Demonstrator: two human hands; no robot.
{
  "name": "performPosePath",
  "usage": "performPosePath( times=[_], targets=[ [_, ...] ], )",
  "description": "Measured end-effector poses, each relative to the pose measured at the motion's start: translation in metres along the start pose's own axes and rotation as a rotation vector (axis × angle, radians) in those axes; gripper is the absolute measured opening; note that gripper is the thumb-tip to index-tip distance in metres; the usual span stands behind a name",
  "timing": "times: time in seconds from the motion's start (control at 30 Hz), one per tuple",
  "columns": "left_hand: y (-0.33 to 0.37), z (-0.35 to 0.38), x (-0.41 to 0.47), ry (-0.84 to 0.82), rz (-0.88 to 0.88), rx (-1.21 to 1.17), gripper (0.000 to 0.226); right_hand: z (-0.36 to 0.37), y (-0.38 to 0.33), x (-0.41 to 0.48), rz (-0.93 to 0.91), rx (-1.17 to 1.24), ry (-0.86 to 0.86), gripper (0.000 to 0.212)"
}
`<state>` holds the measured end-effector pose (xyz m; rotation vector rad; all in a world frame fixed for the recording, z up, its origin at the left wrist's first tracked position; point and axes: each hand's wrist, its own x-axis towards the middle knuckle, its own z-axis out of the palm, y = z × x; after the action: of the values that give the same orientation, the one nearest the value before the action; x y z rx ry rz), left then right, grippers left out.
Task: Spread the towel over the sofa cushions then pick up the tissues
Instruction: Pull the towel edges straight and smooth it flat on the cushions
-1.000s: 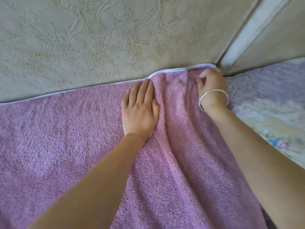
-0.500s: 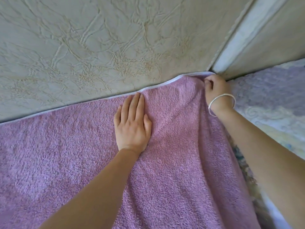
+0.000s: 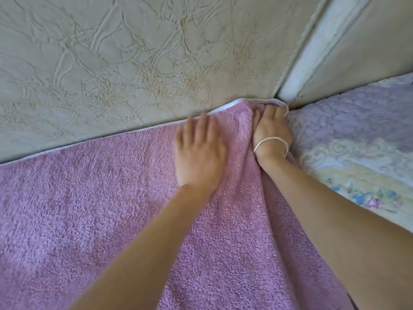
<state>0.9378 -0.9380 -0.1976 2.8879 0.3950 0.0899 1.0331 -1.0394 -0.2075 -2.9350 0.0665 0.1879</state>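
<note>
Head view: pink towel (image 3: 89,209) abuts creased cream backrest (image 3: 134,63), beside floral cover (image 3: 357,164).

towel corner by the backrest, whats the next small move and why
Probably pull the right hand, gripping the back corner of the towel, slightly rightward while the left hand presses flat: a raised fold runs between the hands, so the towel is not smooth there.

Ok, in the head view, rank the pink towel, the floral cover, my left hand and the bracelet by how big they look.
1. pink towel, largest by far
2. floral cover, though the frame edge cuts it off
3. left hand, blurred
4. bracelet, smallest
</note>
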Motion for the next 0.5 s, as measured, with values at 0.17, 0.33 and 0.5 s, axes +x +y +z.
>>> performPosePath(
  times=[0.17,0.33,0.5],
  targets=[
    [0.044,0.024,0.017,0.006,0.084,-0.074,0.055,0.005,0.005,0.004,-0.004,0.075,-0.018,0.04],
    [0.038,0.027,0.016,0.055,0.099,-0.115,0.053,-0.006,0.028,0.011,-0.017,0.326,-0.043,0.032],
    [0.037,0.03,0.016,0.084,0.084,-0.131,0.055,-0.022,0.042,-0.002,0.114,0.321,-0.123,0.029]
  ],
)
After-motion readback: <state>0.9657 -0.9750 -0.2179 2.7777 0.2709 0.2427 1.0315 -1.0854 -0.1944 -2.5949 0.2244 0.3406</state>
